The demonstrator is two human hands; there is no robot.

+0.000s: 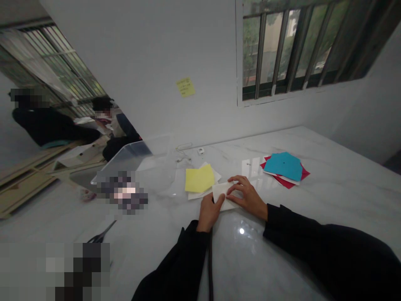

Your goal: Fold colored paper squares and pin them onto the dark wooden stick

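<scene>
A cream-white piece of felt or paper [221, 191] lies under both of my hands at the middle of the table. My left hand [210, 212] grips its left side, thumb on top and the other fingers hidden beneath. Over the middle of the piece, my right hand [249, 196] has thumb and forefinger pinched together, with the other fingers curved above. What may be between those fingertips is too small to tell. Just beyond my left hand, a yellow sheet [199, 178] rests on white sheets [196, 195].
A stack of blue sheets [283, 166] over red and white ones lies at right. Scissors [102, 236] and a clear plastic bin [125, 161] are at left. A dark cord [210, 263] runs towards the table's front. Two people sit at far left; a note [185, 87] hangs on the wall.
</scene>
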